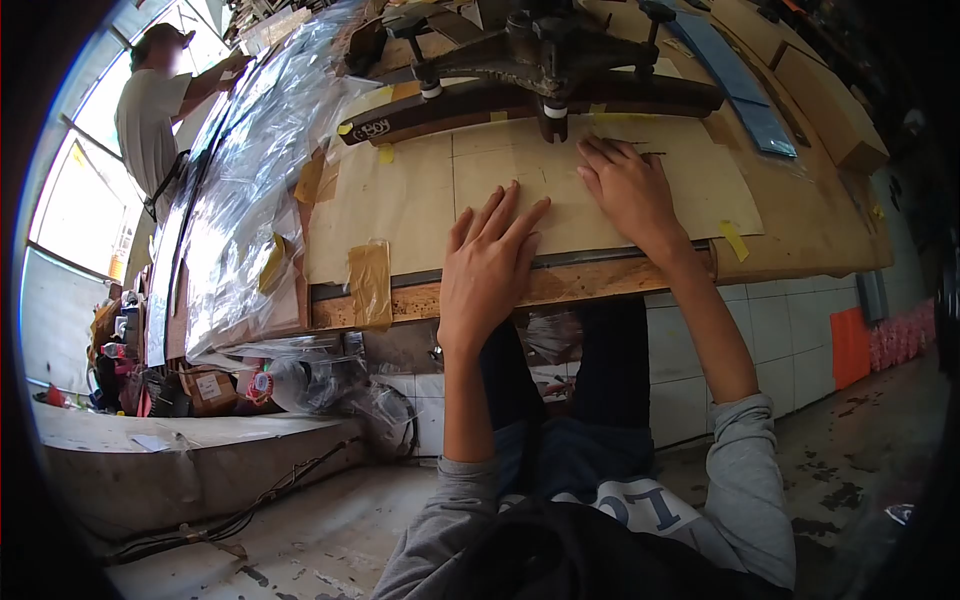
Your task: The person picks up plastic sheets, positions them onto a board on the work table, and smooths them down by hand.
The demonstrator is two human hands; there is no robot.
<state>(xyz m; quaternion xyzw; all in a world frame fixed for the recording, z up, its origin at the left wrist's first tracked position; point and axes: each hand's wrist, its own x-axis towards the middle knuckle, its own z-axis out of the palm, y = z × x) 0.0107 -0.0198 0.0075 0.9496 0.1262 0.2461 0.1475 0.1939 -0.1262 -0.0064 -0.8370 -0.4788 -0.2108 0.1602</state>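
My left hand [490, 268] lies flat on the pale sheet [390, 215], near its front edge, with fingers spread. Farther right, my right hand [635, 195] rests on the same sheet, fingers extended, close to the metal tip under the dark machine frame [550, 60]. Neither hand holds anything. Thin lines are drawn on the sheet, and bits of yellow tape [734, 241] sit at its edges. Behind the hands, a long dark curved bar [430, 113] stands across the sheet. Brown tape [370, 285] covers part of the wooden table edge [580, 281].
Clear plastic sheeting [250, 200] covers the table's left side. Another person [150, 120] stands beyond it. Blue strips [735, 85] and a cardboard box [830, 110] lie at the right. Bags and boxes [208, 390] are piled below left.
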